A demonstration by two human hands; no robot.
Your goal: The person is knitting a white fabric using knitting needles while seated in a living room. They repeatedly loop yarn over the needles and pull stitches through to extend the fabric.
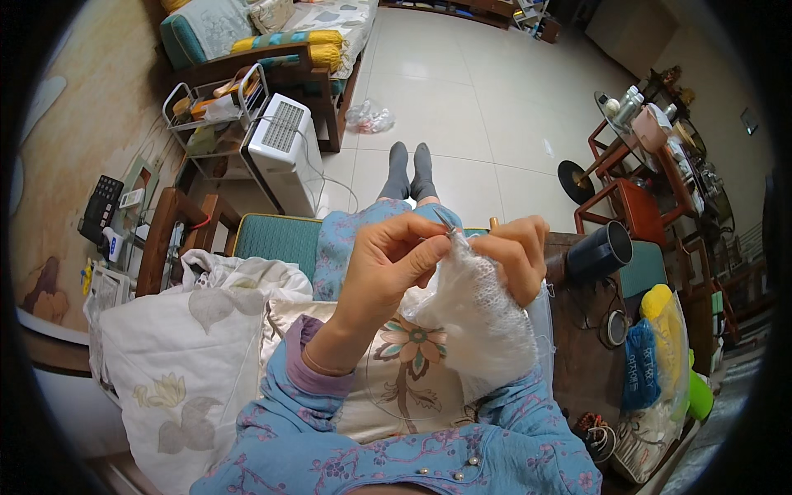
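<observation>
White fuzzy knitting hangs between my hands, above an embroidered cream cushion on my lap. My left hand pinches the work at its top edge, thumb and forefinger beside the pointed metal knitting needle tips. Behind the fabric's upper right side, my right hand grips it with bent fingers. A short tan rod end sticks up beside those fingers; what it belongs to is hidden. Over the cushion loops a thin cable, apparently from a circular needle. Individual stitches at the tips are too small to make out.
At right, a dark wooden surface carries a dark blue cup and a blue soft packet. A patterned white quilt lies at left. Ahead are a white appliance, a trolley and a plastic bag.
</observation>
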